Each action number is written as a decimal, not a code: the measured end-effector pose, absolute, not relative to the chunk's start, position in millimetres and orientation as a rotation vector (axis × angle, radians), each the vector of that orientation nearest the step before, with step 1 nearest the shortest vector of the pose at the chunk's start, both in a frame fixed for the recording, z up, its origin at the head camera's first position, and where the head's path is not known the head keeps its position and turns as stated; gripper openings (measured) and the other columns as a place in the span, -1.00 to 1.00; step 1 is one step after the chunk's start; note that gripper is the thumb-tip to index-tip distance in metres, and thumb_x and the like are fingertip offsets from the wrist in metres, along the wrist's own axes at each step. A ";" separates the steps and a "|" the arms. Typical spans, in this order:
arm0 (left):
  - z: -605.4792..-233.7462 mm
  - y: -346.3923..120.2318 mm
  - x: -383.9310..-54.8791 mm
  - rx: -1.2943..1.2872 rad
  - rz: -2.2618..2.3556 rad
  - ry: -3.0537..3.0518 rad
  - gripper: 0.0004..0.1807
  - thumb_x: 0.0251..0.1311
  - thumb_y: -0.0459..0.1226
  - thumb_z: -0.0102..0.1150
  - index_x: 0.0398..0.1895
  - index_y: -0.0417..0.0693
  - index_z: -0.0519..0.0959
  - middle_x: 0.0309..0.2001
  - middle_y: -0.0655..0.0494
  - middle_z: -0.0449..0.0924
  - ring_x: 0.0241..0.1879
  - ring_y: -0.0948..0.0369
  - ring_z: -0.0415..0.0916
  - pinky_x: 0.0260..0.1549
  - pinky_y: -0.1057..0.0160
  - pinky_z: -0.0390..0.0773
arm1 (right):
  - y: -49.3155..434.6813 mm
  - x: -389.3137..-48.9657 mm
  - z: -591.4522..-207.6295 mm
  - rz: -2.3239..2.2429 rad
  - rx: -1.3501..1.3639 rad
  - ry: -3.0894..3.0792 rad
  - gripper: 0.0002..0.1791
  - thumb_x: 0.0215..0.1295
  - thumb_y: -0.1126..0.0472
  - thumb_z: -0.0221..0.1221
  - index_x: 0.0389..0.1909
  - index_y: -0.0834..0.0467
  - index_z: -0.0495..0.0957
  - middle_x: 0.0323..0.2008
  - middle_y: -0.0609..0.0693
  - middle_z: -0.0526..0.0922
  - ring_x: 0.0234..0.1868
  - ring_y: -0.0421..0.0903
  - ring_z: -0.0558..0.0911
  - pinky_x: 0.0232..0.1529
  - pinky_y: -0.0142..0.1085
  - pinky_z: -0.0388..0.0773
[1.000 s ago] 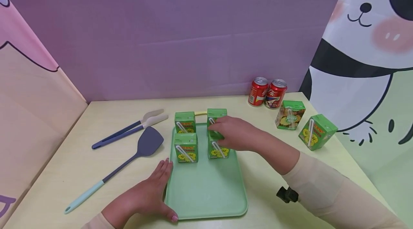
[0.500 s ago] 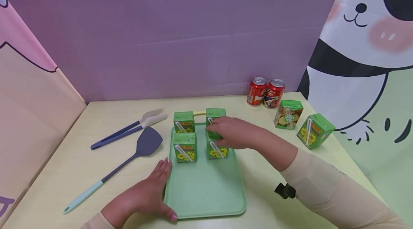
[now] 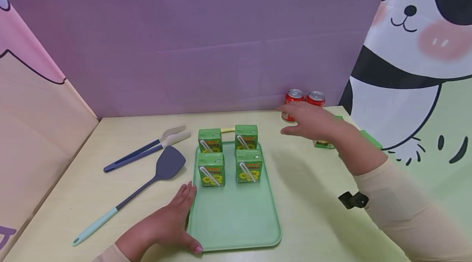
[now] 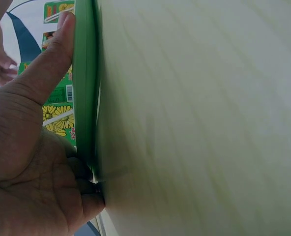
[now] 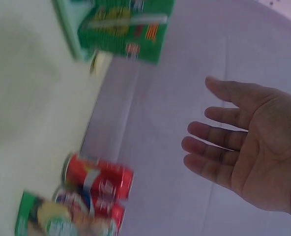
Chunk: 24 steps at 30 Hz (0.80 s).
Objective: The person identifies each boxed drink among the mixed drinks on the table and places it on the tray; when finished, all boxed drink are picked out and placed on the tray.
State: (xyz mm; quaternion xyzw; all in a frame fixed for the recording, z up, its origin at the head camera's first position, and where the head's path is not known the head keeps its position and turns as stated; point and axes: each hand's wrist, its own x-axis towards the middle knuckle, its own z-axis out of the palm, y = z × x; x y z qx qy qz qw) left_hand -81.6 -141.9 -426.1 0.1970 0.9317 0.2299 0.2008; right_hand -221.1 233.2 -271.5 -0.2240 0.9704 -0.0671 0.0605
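Note:
Several green juice cartons with straws stand in two rows at the far end of a pale green tray (image 3: 236, 221). The front right carton (image 3: 249, 167) and front left carton (image 3: 212, 170) are the nearer ones. My left hand (image 3: 169, 221) rests against the tray's left side, its fingers straight along the edge and its thumb at the near corner. My right hand (image 3: 311, 121) is in the air at the back right with nothing in it, fingers apart and partly extended. In the head view it overlaps two red drink cans (image 3: 295, 94), seen below it in the right wrist view.
Two more cartons (image 3: 324, 144) stand at the right, mostly hidden behind my right arm. Left of the tray lie a dark turner (image 3: 170, 163) with a mint handle and tongs (image 3: 147, 153). A purple cloth wall (image 3: 184, 48) rises behind the table, and a yellow item (image 3: 228, 130) peeks out between the back cartons.
My right hand has let go of the front right carton, leaving it on the tray, and has moved up and right towards the cans. My left hand stays at the tray.

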 end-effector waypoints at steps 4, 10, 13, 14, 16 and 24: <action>-427.2 -142.0 -81.7 0.550 0.641 2.606 0.63 -0.52 0.42 0.47 0.57 -0.18 -0.17 0.59 -0.15 -0.34 0.56 -0.10 -0.39 0.36 -0.19 0.17 | 270.6 -238.9 -271.9 -0.158 -0.564 2.968 -0.26 0.20 0.01 0.35 0.35 0.18 0.35 0.28 0.26 0.43 0.29 0.26 0.36 0.20 0.20 0.41; -427.0 -141.2 -82.0 0.536 0.636 2.599 0.63 -0.53 0.43 0.46 0.58 -0.16 -0.18 0.59 -0.12 -0.35 0.56 -0.09 -0.39 0.36 -0.19 0.17 | 320.8 -257.2 -284.0 -0.200 -0.425 2.950 -0.18 0.22 0.00 0.34 0.39 0.29 0.26 0.37 0.41 0.25 0.36 0.42 0.20 0.20 0.33 0.30; -426.8 -141.1 -82.1 0.528 0.635 2.594 0.63 -0.53 0.42 0.47 0.58 -0.15 -0.18 0.59 -0.11 -0.35 0.56 -0.08 -0.39 0.36 -0.19 0.17 | 337.9 -265.7 -294.2 -0.230 -0.369 2.934 -0.13 0.19 -0.02 0.35 0.41 0.29 0.23 0.38 0.43 0.20 0.37 0.46 0.14 0.18 0.37 0.28; -426.7 -141.2 -82.1 0.526 0.634 2.594 0.63 -0.53 0.42 0.47 0.58 -0.15 -0.18 0.59 -0.11 -0.35 0.56 -0.08 -0.39 0.36 -0.19 0.17 | 342.6 -268.3 -297.4 -0.228 -0.352 2.925 -0.11 0.19 -0.03 0.35 0.42 0.29 0.21 0.37 0.44 0.19 0.36 0.47 0.12 0.18 0.39 0.26; -426.4 -141.2 -81.7 0.528 0.637 2.594 0.63 -0.52 0.42 0.47 0.58 -0.16 -0.18 0.59 -0.11 -0.35 0.56 -0.09 -0.39 0.36 -0.19 0.17 | 349.8 -271.9 -303.0 -0.231 -0.317 2.900 -0.08 0.20 -0.03 0.35 0.44 0.30 0.16 0.38 0.47 0.14 0.36 0.50 0.08 0.18 0.42 0.21; -426.4 -141.8 -80.9 0.535 0.639 2.593 0.62 -0.50 0.41 0.48 0.58 -0.16 -0.19 0.59 -0.11 -0.36 0.56 -0.08 -0.40 0.36 -0.19 0.17 | 361.8 -275.5 -319.6 -0.253 -0.297 2.864 -0.29 0.22 0.20 0.33 0.32 0.38 0.30 0.19 0.45 0.43 0.17 0.41 0.44 0.12 0.31 0.40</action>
